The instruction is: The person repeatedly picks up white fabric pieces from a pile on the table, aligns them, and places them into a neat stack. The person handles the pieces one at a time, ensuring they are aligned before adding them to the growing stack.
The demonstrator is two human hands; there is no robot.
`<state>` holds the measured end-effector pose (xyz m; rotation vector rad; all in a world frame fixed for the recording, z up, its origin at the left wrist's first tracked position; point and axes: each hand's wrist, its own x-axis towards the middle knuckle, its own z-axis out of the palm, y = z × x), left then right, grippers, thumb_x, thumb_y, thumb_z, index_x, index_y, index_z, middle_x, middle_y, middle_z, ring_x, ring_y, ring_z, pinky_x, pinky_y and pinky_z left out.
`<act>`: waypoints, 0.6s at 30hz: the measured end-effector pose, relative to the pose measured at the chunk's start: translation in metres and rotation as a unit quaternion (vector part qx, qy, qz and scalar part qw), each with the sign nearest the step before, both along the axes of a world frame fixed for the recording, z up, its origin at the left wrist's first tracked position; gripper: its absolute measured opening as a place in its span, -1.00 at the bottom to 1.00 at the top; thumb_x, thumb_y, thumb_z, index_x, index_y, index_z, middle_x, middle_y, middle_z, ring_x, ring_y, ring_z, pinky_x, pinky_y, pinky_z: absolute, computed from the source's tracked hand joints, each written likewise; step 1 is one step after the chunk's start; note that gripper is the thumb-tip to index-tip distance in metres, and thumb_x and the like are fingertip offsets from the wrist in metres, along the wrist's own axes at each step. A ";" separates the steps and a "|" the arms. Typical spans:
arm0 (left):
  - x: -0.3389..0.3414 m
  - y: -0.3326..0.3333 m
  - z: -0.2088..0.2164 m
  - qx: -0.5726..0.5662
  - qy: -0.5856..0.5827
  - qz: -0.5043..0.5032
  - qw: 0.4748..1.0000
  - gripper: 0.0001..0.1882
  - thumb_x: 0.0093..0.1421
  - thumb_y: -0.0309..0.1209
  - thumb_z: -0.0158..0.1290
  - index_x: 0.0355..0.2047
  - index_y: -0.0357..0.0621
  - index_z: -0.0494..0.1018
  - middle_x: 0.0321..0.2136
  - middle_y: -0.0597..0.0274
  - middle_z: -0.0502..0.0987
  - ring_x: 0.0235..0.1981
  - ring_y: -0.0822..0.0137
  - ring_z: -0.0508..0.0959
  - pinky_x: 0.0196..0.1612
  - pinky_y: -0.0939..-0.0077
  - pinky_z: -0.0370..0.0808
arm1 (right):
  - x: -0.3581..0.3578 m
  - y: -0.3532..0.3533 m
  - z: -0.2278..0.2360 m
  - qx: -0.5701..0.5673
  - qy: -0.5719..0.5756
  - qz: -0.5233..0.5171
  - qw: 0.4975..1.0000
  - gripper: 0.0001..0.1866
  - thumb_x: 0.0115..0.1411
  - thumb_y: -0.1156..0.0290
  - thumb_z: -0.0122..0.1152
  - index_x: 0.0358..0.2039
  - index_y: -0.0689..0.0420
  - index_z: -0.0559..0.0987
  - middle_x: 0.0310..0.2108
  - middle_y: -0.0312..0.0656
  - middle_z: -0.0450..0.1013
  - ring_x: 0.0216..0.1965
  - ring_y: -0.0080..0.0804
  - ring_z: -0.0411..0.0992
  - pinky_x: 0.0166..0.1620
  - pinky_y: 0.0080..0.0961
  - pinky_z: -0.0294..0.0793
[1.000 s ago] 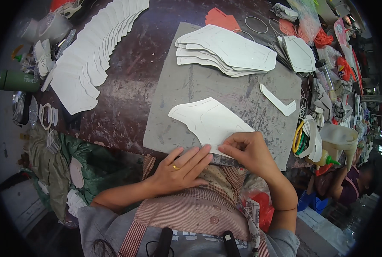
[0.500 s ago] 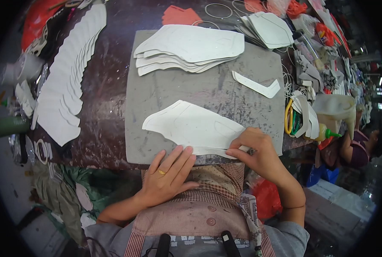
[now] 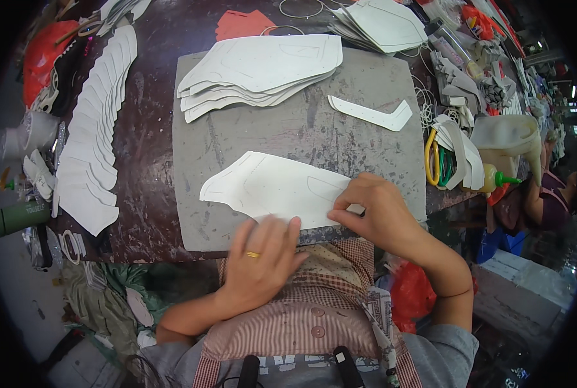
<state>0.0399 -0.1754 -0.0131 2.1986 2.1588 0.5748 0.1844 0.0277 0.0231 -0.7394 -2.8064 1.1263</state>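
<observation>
A white cut piece [image 3: 272,189] with faint drawn lines lies flat on the grey mat [image 3: 340,139], near its front edge. My left hand [image 3: 262,262], with a gold ring, rests palm down with its fingertips on the piece's near edge. My right hand [image 3: 372,210] pinches the piece's right end between thumb and fingers. A stack of similar white pieces [image 3: 259,71] lies at the mat's far side. A thin curved white strip [image 3: 372,115] lies to the right of that stack.
A long fanned row of white pieces [image 3: 97,139] runs down the dark table's left side. Another white stack [image 3: 382,22] and an orange piece [image 3: 243,24] lie at the back. Yellow-handled scissors [image 3: 431,158], a glue bottle [image 3: 495,180] and clutter crowd the right. Another person sits at far right.
The view has shifted so the mat sits further right. My left hand has slid a little right along the piece's near edge; my right hand still pinches the right end.
</observation>
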 end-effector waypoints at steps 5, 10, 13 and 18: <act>0.033 0.015 -0.026 0.047 0.057 -0.055 0.996 -0.51 0.25 -0.24 0.00 0.16 -0.10 0.47 0.17 0.10 0.47 0.25 0.21 0.38 0.31 0.25 0.26 | 0.006 0.007 0.012 0.032 -0.022 -0.004 0.999 -0.77 0.04 0.38 0.42 -0.32 0.18 0.60 -0.47 -0.13 0.53 -0.45 -0.14 0.49 -0.32 -0.29 0.46; 0.037 0.018 -0.025 0.051 0.023 -0.033 0.998 -0.50 0.28 -0.25 -0.03 0.23 0.01 0.43 0.18 0.22 0.44 0.24 0.28 0.34 0.31 0.31 0.25 | 0.024 0.021 0.006 -0.220 0.027 -0.153 0.963 -0.69 0.08 0.52 0.43 -0.16 0.23 0.57 -0.46 -0.37 0.48 -0.47 -0.75 0.33 -0.40 -0.75 0.33; 0.046 0.022 -0.032 0.073 0.053 0.003 0.996 -0.48 0.26 -0.23 0.01 0.24 0.09 0.43 0.15 0.32 0.41 0.22 0.36 0.31 0.29 0.37 0.25 | 0.028 0.015 -0.011 -0.230 0.071 -0.226 0.944 -0.73 0.10 0.53 0.41 -0.19 0.24 0.56 -0.43 -0.36 0.50 -0.47 -0.73 0.35 -0.40 -0.73 0.35; 0.052 0.026 -0.037 0.086 0.098 0.048 0.990 -0.47 0.20 -0.25 0.06 0.21 0.10 0.46 0.09 0.41 0.36 0.18 0.42 0.30 0.24 0.43 0.29 | 0.021 0.012 -0.014 -0.232 0.083 -0.253 0.936 -0.76 0.10 0.54 0.40 -0.24 0.25 0.54 -0.45 -0.35 0.50 -0.46 -0.72 0.38 -0.39 -0.71 0.39</act>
